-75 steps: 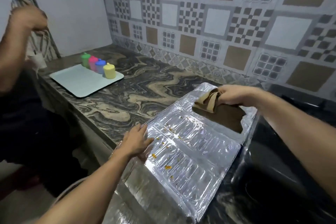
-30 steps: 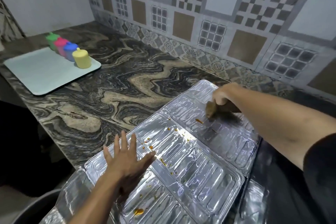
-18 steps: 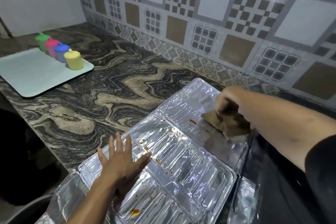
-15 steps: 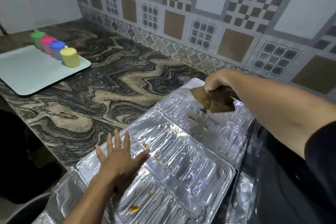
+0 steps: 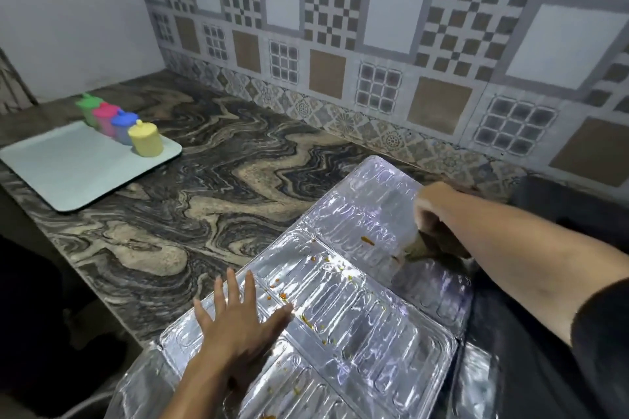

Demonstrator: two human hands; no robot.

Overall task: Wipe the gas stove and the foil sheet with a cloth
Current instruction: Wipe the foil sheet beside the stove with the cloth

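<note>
Currently wiping | left hand (image 5: 238,323) flat, fingers spread, pinning foil sheet (image 5: 357,323) on counter beside stove | right hand (image 5: 430,206) clenched round cloth (image 5: 432,248) at far panel | risk: thin foil may crumple or slide if pinning slackens; orange crumbs (image 5: 308,320) could scatter

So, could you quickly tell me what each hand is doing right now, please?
Left hand: open, fingers spread flat on the foil sheet.
Right hand: gripping the brown cloth.

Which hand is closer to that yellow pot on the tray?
The left hand. It lies flat on the foil, nearer the yellow pot. The right hand, gripping the cloth, is farther right.
</note>
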